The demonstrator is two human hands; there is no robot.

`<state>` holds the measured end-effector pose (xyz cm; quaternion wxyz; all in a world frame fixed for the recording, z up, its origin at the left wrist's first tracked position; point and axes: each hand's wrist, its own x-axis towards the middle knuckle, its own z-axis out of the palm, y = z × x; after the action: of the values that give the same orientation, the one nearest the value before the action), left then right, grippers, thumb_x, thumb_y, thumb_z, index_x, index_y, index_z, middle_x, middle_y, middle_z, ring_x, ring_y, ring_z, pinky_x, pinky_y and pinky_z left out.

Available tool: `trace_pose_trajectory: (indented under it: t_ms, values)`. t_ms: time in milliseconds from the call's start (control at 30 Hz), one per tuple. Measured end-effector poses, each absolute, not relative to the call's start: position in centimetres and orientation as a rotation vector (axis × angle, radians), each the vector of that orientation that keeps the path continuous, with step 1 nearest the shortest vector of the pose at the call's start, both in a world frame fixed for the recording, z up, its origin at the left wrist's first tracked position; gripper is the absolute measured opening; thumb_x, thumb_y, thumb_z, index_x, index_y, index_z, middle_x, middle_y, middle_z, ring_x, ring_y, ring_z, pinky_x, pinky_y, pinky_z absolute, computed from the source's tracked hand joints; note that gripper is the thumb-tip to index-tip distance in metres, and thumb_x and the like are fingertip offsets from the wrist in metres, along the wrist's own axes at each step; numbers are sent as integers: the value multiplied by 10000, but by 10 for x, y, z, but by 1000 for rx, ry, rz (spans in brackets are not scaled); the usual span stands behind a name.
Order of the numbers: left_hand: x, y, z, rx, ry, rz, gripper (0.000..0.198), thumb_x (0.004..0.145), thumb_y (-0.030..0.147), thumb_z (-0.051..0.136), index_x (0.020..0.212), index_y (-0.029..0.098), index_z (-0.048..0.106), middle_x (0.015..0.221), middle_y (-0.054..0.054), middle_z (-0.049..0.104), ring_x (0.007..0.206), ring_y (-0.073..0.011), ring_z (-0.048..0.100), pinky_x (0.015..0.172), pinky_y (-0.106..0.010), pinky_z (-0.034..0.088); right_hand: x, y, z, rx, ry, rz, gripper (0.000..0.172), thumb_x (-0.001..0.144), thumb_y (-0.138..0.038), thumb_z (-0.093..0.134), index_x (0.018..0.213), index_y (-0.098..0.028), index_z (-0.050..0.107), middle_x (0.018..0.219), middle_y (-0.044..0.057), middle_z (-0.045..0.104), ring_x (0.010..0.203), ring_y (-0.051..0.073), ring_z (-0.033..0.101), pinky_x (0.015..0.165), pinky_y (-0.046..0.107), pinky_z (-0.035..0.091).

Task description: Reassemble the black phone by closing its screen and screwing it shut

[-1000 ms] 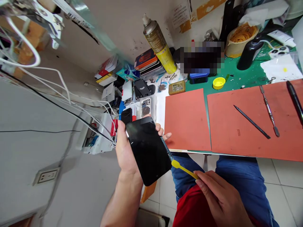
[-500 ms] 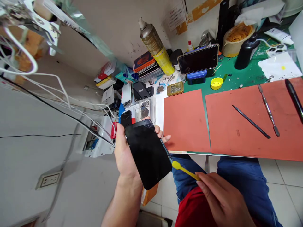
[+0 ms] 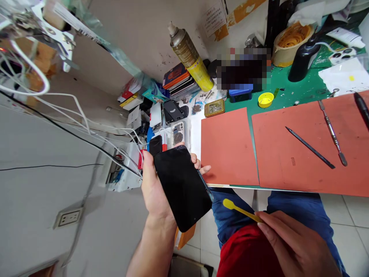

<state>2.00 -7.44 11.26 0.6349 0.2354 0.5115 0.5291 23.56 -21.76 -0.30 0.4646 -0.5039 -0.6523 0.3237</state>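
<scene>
A black smartphone [image 3: 184, 188] rests tilted in my left hand [image 3: 154, 192], its dark screen facing up. My thumb presses along one side of it, and my fingertips curl round the opposite edge. Along the phone's right side a thin line shows at the frame. Between the thumb and fingers of my right hand [image 3: 296, 238] is a slim yellow spudger [image 3: 242, 211] with a rounded, flat tip. That tip is a short way to the right of the phone and does not touch it.
Orange mats [image 3: 230, 150] cover the front of the green bench, with a black stick tool [image 3: 309, 147] and a metal spatula [image 3: 333, 132] on them. A yellow cap [image 3: 265, 100], a spray can [image 3: 191, 57] and a small tin [image 3: 214, 108] stand behind. White cables [image 3: 77, 107] hang at left.
My right hand has moved right, taking the yellow spudger's tip away from the phone's edge. My left hand still holds the phone in much the same pose.
</scene>
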Motion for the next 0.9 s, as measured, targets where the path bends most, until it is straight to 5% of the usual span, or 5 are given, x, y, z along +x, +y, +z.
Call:
trace_pose_trajectory:
  t_ms: [267, 900]
  values:
    - [23, -75, 114, 566, 1188, 1228, 699, 1060, 814, 444, 1190, 208, 767, 930, -118, 702, 849, -267, 677, 852, -523, 686, 243, -217, -8, -1287, -1648, 728, 220, 1143, -189, 565, 1239, -180, 763, 896, 54, 787, 702, 175, 800, 623, 258, 656]
    - [23, -74, 109, 583, 1171, 1220, 684, 1058, 804, 482, 1201, 201, 771, 944, -123, 717, 862, -267, 683, 910, -543, 681, 231, -215, -3, -1282, -1643, 708, 251, 1142, -150, 560, 1318, -150, 739, 875, 52, 766, 726, 170, 799, 686, 255, 686]
